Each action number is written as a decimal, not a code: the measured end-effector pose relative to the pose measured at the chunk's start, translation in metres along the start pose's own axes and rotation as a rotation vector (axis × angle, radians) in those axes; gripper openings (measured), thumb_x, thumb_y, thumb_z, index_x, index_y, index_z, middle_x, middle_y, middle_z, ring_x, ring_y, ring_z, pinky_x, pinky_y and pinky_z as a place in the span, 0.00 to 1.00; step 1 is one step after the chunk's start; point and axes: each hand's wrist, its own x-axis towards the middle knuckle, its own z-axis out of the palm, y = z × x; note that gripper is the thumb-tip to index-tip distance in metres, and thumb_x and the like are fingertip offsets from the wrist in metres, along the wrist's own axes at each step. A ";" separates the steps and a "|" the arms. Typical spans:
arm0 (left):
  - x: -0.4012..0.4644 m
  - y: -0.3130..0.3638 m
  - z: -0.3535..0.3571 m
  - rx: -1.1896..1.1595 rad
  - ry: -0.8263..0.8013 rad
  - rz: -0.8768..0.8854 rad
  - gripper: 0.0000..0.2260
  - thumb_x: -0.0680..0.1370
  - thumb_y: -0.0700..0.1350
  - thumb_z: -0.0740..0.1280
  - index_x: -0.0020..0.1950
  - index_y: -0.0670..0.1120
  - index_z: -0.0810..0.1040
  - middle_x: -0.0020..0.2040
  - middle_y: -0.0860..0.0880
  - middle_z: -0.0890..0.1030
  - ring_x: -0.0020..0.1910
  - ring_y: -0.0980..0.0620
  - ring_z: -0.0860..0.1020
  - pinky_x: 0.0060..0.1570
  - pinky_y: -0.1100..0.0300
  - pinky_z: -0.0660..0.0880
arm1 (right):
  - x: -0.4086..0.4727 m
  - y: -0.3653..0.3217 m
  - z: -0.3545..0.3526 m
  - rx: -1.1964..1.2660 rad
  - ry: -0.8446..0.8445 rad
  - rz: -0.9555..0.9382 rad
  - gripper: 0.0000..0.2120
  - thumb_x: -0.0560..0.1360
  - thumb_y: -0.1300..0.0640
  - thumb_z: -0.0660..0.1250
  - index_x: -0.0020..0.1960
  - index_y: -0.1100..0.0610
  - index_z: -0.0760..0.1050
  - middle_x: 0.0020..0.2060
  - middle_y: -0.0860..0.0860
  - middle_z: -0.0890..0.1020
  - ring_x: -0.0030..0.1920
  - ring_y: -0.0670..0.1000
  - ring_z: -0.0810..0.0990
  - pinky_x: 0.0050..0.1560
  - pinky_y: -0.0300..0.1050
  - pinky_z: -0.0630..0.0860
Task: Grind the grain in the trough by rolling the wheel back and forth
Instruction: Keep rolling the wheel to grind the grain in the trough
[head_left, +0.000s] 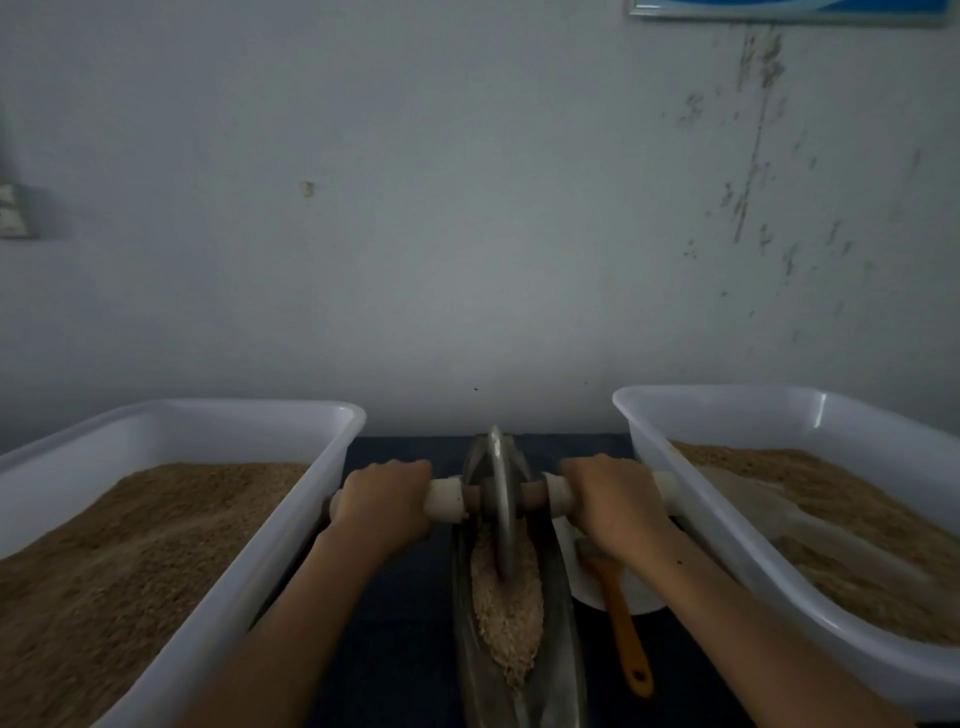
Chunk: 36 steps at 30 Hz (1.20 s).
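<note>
Two hands on the axle, one each side of the wheel (502, 499). Left hand (383, 501) wraps a white handle sleeve (444, 498), fingers curled over the top, knuckles up. Right hand (608, 501) grips the matching sleeve (558, 496) on the other side, same curled hold; the sleeve's outer end sticks out past the hand, touching or just short of the right tub's wall, can't tell which. Between the sleeves a short brown wooden axle (532, 496) passes through the wheel hub. Wheel is a thin metal disc, upright, edge toward the camera, sitting in the far half of the trough (558, 639), its lower rim down in the grain (506, 608). Trough is a long narrow boat-shaped metal channel running away from the camera, centred between the forearms on a dark blue table top (395, 613). Grain lies as a pale coarse strip along the trough floor, mostly on the near side of the wheel, tapering toward the near end. Left tub (291, 535), white plastic, rectangular, holds a deep brown granular fill. Right tub (727, 540), same type, holds similar fill, heaped at the far side with bare floor showing near the middle. Just right of the trough, under the right forearm, a white bowl (641, 597) with an orange-handled brush (626, 634) lying across it, handle pointing at the camera. Behind it all a pale scuffed wall (467, 208). Frame is dim and a bit soft.
</note>
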 end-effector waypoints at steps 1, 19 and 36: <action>-0.001 0.001 0.000 0.003 0.034 -0.008 0.13 0.74 0.50 0.67 0.55 0.49 0.70 0.53 0.48 0.79 0.52 0.48 0.78 0.43 0.57 0.68 | 0.000 0.000 0.001 -0.005 0.021 0.001 0.09 0.74 0.56 0.67 0.53 0.52 0.73 0.52 0.50 0.80 0.54 0.52 0.78 0.49 0.44 0.67; -0.009 -0.003 -0.023 -0.200 -0.570 0.052 0.08 0.73 0.45 0.71 0.49 0.44 0.77 0.34 0.51 0.78 0.33 0.56 0.77 0.44 0.60 0.76 | -0.002 0.006 -0.020 0.025 -0.502 -0.036 0.12 0.72 0.52 0.72 0.52 0.56 0.77 0.35 0.48 0.75 0.39 0.47 0.77 0.37 0.39 0.73; -0.004 -0.002 -0.004 -0.040 -0.241 -0.034 0.18 0.72 0.50 0.70 0.60 0.47 0.73 0.54 0.48 0.79 0.52 0.49 0.78 0.53 0.55 0.74 | 0.004 0.003 0.004 -0.056 0.028 -0.052 0.03 0.75 0.55 0.65 0.48 0.50 0.73 0.49 0.50 0.80 0.50 0.52 0.79 0.47 0.44 0.67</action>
